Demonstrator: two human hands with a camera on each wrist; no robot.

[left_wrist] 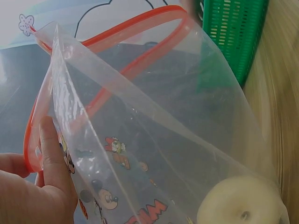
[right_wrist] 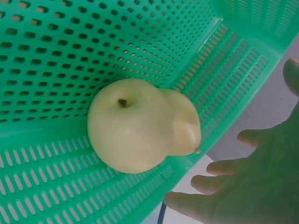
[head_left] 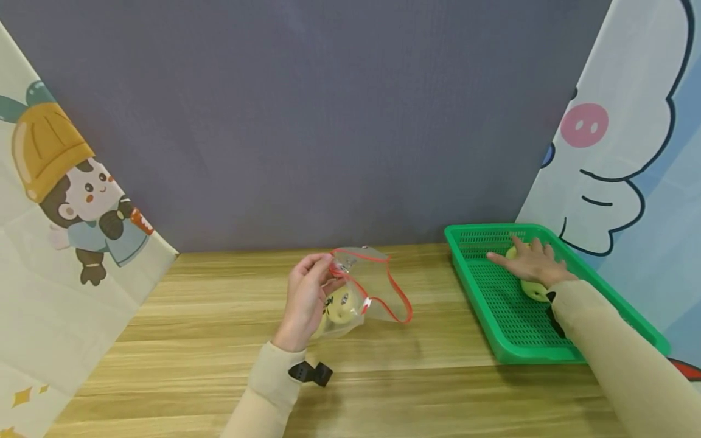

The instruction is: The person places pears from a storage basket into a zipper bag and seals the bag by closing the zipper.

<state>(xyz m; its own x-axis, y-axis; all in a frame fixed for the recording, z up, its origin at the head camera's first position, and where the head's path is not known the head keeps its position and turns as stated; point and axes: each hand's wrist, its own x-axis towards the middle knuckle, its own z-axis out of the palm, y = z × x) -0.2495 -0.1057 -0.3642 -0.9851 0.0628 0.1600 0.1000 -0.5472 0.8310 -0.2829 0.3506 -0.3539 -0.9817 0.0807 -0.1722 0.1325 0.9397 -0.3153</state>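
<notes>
My left hand (head_left: 306, 298) pinches the red-edged rim of a clear zip bag (head_left: 383, 283) near the middle of the table. The bag's mouth gapes to the right, and cartoon prints show on its side. At the bottom of the bag lies a round, pale yellow pear (left_wrist: 238, 203). Over the green basket (head_left: 476, 316) my right hand (head_left: 533, 263) spreads its fingers, holding nothing. Two more pale pears lie in that basket: a larger one (right_wrist: 128, 135) with its stem hollow showing, and one behind it (right_wrist: 184, 123), partly hidden. In the right wrist view, the fingers are apart from both.
The wood-grain table (head_left: 208, 328) runs back to a dark grey panel (head_left: 306, 121). Cartoon-printed sheets (head_left: 630, 73) stand at both sides. The basket's slotted walls rise around the pears, close to the right-hand sheet. A red object (head_left: 687, 370) shows at the right edge.
</notes>
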